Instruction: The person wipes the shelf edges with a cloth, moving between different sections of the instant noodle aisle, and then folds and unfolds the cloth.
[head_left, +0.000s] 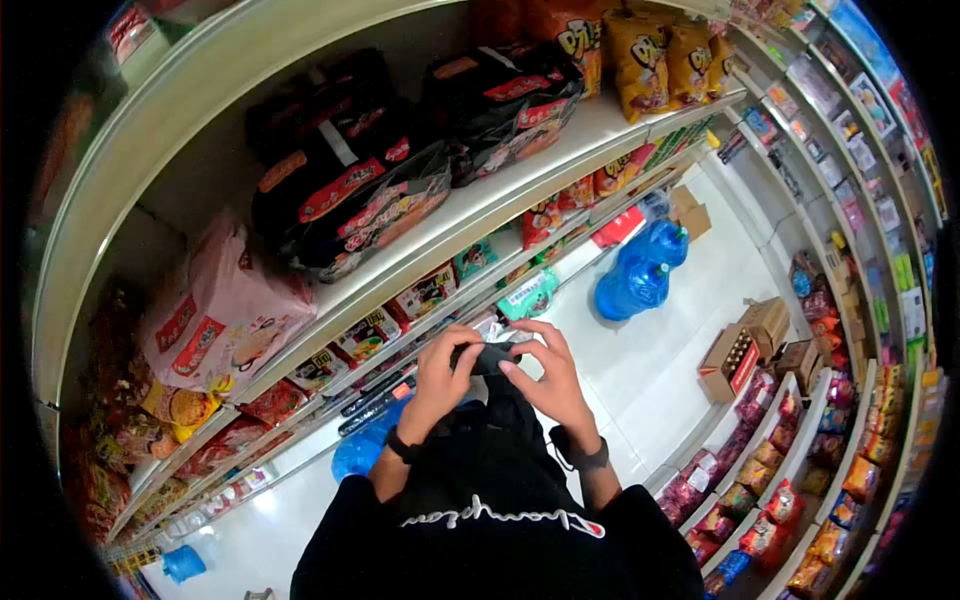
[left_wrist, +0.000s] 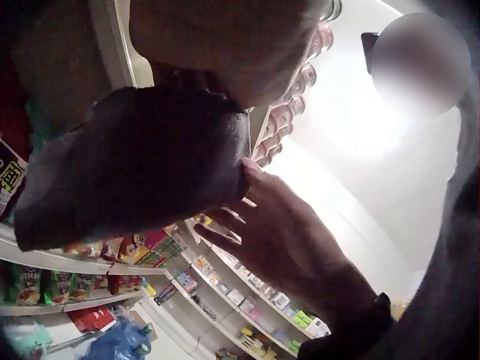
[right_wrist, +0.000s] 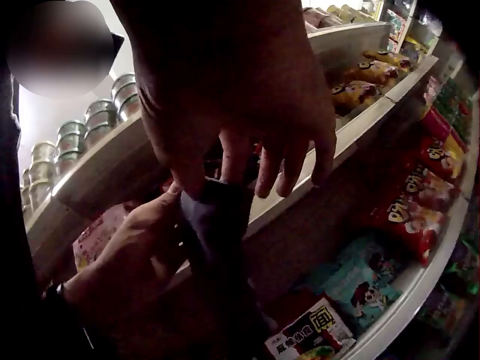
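Observation:
A small dark grey cloth-like item (head_left: 490, 358) is stretched between both hands in front of the chest. My left hand (head_left: 440, 378) pinches its left end between thumb and fingers; my right hand (head_left: 550, 378) pinches the other end. From the left wrist view the dark cloth (left_wrist: 135, 165) hangs down close to the camera, with the right hand (left_wrist: 289, 232) at its edge. In the right wrist view the right hand's thumb and forefinger grip the top of the dark cloth (right_wrist: 217, 217), while the left hand (right_wrist: 131, 247) holds its side.
Shelves (head_left: 560, 185) with black noodle packs (head_left: 350, 190) and a pink pack (head_left: 225, 310) stand at the left. Blue water bottles (head_left: 635, 280) and cardboard boxes (head_left: 730, 360) are on the white floor (head_left: 620, 385). Curved shelves of snacks line the right.

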